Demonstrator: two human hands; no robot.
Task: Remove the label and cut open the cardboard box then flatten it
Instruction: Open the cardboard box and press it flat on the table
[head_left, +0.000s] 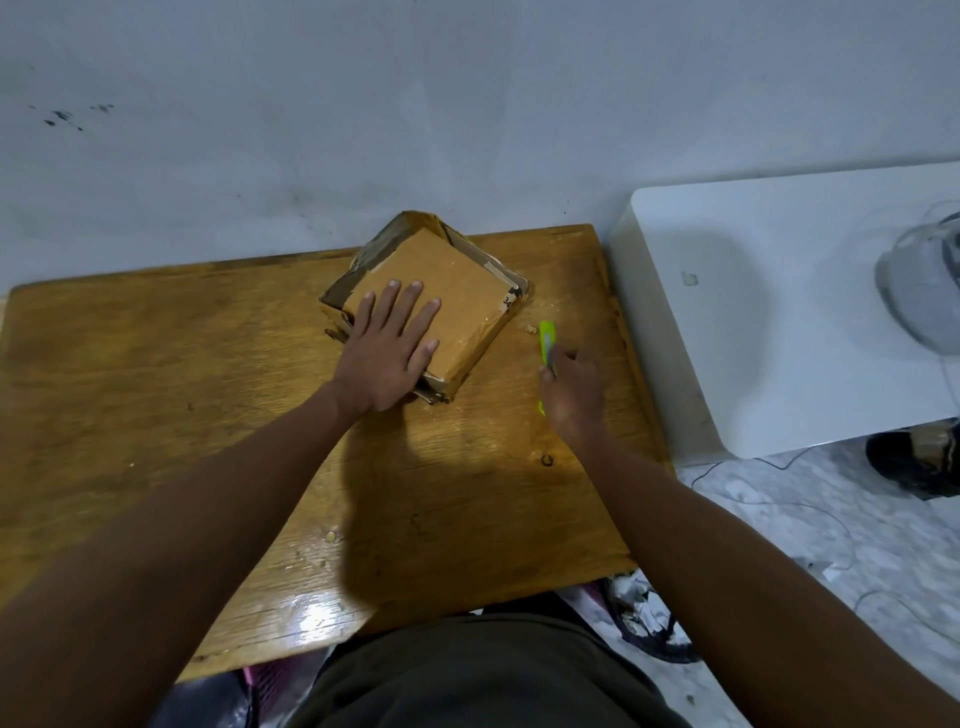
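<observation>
Under my left hand, fingers spread flat and pressing, lies the flattened cardboard box on the wooden table. Just right of it, my right hand grips a lime-green utility knife, blurred.

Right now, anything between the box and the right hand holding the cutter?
Head view: only bare wooden table and a small scrap separate the cardboard box from the right hand gripping the green cutter.
</observation>
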